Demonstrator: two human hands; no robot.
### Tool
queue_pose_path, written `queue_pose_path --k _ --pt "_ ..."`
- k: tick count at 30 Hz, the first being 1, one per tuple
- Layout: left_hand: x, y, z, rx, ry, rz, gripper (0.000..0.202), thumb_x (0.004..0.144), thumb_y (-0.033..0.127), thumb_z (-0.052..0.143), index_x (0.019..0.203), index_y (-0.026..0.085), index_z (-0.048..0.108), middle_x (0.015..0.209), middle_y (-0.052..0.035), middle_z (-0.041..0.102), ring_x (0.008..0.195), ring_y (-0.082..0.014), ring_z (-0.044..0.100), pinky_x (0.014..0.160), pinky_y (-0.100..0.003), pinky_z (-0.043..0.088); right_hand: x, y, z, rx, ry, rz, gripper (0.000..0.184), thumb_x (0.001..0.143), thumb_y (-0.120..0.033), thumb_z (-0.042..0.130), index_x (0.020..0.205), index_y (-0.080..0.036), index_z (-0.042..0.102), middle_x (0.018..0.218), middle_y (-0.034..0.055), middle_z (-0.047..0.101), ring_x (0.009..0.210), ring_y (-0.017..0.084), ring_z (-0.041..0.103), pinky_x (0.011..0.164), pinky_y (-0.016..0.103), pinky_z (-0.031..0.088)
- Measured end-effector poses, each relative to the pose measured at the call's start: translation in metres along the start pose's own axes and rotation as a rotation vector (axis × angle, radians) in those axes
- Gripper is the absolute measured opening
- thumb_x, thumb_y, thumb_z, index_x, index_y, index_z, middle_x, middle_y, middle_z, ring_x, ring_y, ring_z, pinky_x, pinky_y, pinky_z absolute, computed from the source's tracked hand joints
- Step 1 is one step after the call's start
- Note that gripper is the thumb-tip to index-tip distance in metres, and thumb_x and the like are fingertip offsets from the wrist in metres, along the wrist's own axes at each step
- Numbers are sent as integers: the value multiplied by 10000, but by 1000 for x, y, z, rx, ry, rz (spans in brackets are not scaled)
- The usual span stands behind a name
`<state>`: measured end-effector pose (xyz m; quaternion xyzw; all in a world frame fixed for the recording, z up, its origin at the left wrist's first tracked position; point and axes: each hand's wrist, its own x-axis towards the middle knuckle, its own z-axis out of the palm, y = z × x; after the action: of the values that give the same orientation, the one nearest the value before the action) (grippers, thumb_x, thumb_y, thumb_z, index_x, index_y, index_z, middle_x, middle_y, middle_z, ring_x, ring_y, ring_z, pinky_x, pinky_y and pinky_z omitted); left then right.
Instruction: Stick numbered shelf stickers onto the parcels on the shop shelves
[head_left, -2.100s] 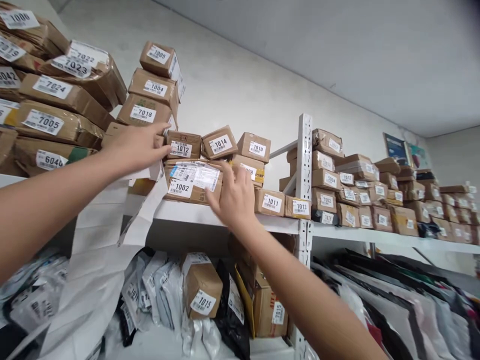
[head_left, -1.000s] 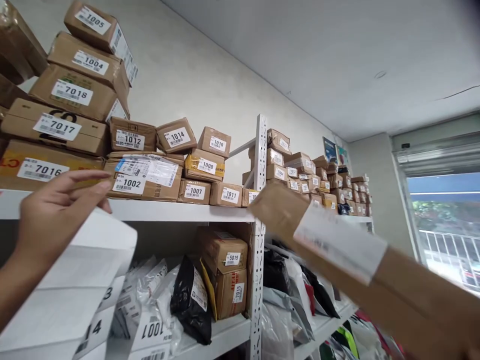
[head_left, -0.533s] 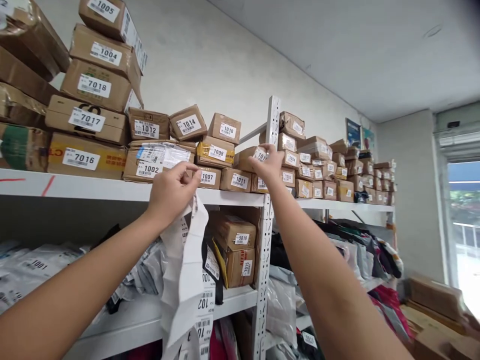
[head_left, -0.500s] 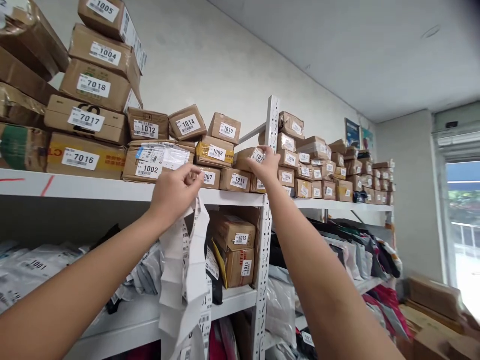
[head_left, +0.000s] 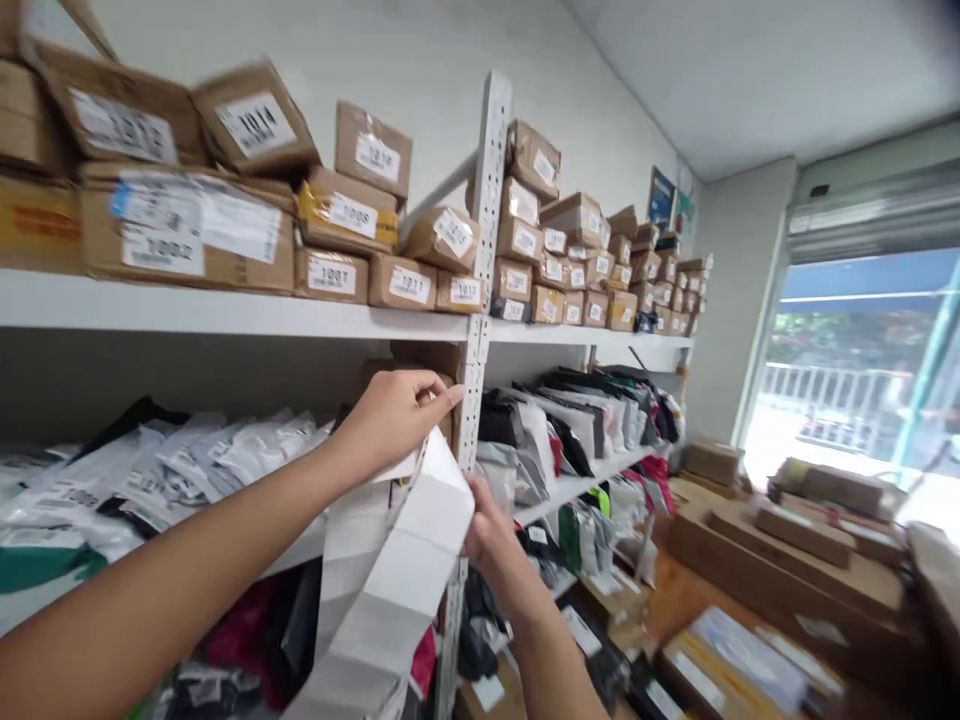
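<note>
My left hand (head_left: 394,415) is raised in front of the shelving and pinches the top of a long white strip of labels (head_left: 390,580), which hangs down folded. My right hand (head_left: 491,530) is lower, just behind the strip's right edge. Its fingers touch the strip but are partly hidden, so I cannot tell whether they grip it. Above both hands, the top shelf (head_left: 247,312) carries numbered cardboard parcels, among them a small box (head_left: 442,235) leaning beside the upright post (head_left: 480,250).
Grey and black mailer bags (head_left: 187,460) fill the middle shelf on the left, more bags (head_left: 570,420) lie to the right of the post. Flat cardboard boxes (head_left: 795,530) are stacked on the floor at the right, near a bright window (head_left: 855,370).
My right hand has left the small box on the top shelf and come down to the label strip. My left hand has lowered with the strip. The view has swung right and down.
</note>
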<state>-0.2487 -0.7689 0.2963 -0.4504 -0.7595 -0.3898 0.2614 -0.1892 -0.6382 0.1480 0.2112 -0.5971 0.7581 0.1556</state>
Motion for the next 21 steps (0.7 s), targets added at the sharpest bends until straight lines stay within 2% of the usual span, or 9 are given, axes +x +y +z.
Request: queue_pose_path --k 3,7,9,11,13,15,17,18,21 --pt "5 3 34 191 20 94 395 848 482 477 616 194 615 518 -6 542 534 -163 497 560 -281 331 -42 26 -17 131 46 112 722 619 -798 545 1078 -240 535 907 48 580 782 182 588 553 271 499" --pt "16 3 78 287 -7 26 385 854 484 473 657 200 641 598 -55 613 628 -221 565 586 -303 344 -105 49 -23 89 51 262 473 550 -546 787 913 -290 625 812 19 611 718 181 577 612 310 470" --pt "16 2 98 282 -41 -28 398 852 504 470 650 203 637 586 -57 605 625 -226 562 572 -306 331 -133 49 -30 39 -1 356 264 590 -451 791 760 -298 658 670 -1 581 587 161 518 603 330 437" --pt "13 0 116 256 -94 -52 419 853 509 462 603 206 606 561 -50 582 601 -212 543 559 -304 316 -153 45 -41 9 85 333 223 633 -475 751 622 -285 635 588 -2 525 542 156 468 583 330 416" --pt "7 0 132 218 -160 -74 436 850 509 460 550 207 558 543 -43 559 569 -194 517 545 -304 302 -165 44 -51 -38 337 211 299 603 -538 749 719 -285 640 707 19 564 657 180 528 622 323 435" --pt "0 3 146 211 -223 -85 452 850 514 447 526 209 527 535 -42 542 549 -188 497 530 -308 289 -167 49 -54 -87 551 133 628 498 -575 801 1023 -302 592 1002 49 590 916 216 573 774 345 464" --pt "-4 10 158 242 -281 -85 465 854 522 432 526 207 532 538 -49 538 549 -195 501 524 -315 295 -162 62 -50 -69 551 164 999 391 -517 868 1260 -322 415 1234 65 521 1114 241 533 934 389 425" --pt "-6 13 163 258 -303 -76 470 856 521 429 529 203 543 543 -53 539 556 -199 510 528 -317 309 -159 69 -46 -32 510 197 1054 378 -466 887 1288 -334 371 1269 58 514 1142 243 530 975 403 404" --pt "-5 23 170 272 -323 -53 464 855 513 448 554 187 585 544 -58 531 600 -217 550 578 -332 376 -154 89 -40 48 462 299 698 501 -387 854 1112 -319 523 1076 8 634 964 220 621 906 389 457"
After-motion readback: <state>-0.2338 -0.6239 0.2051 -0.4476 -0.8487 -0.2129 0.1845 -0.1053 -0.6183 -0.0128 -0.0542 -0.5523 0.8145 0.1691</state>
